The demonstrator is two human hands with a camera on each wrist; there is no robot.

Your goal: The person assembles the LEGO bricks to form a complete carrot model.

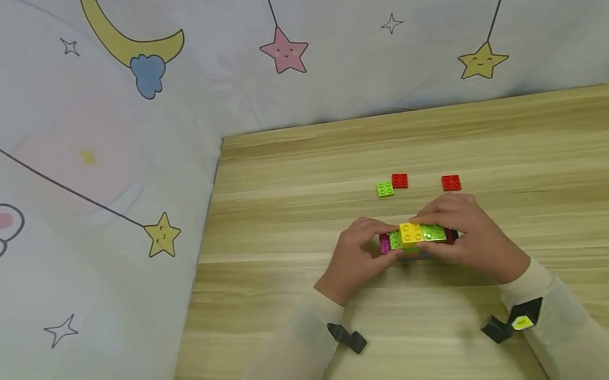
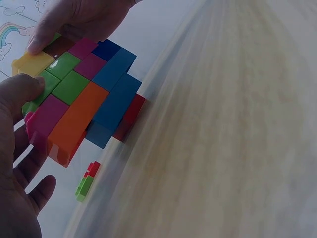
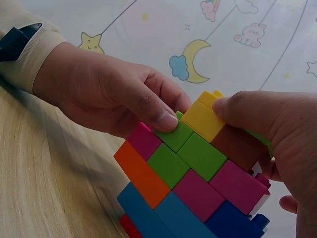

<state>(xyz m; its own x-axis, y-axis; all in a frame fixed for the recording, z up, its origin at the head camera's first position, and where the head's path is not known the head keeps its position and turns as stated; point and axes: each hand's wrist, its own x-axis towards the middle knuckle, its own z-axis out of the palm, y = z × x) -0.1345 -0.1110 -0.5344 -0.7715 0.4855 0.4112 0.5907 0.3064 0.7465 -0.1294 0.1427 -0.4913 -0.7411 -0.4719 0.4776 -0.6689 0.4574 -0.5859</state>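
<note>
A wall of stacked toy bricks (image 3: 198, 194) stands on the table, with red at the bottom, then blue, orange, magenta, green and brown above. On its top sits a yellow brick (image 1: 411, 232). My left hand (image 1: 355, 257) pinches a green brick (image 3: 172, 135) at the upper left of the wall, thumb on the near face. From the other side my right hand (image 1: 472, 235) holds the yellow brick between thumb and fingers, its thumb against the near face. Both hands' far fingers are partly hidden behind the bricks in the wrist views.
Behind the wall lie a loose green brick (image 1: 385, 189) and a red brick (image 1: 399, 180) side by side. Another red brick (image 1: 450, 183) is farther right. The wooden table (image 1: 262, 221) meets a printed cloth (image 1: 348, 81) at its back and left edges.
</note>
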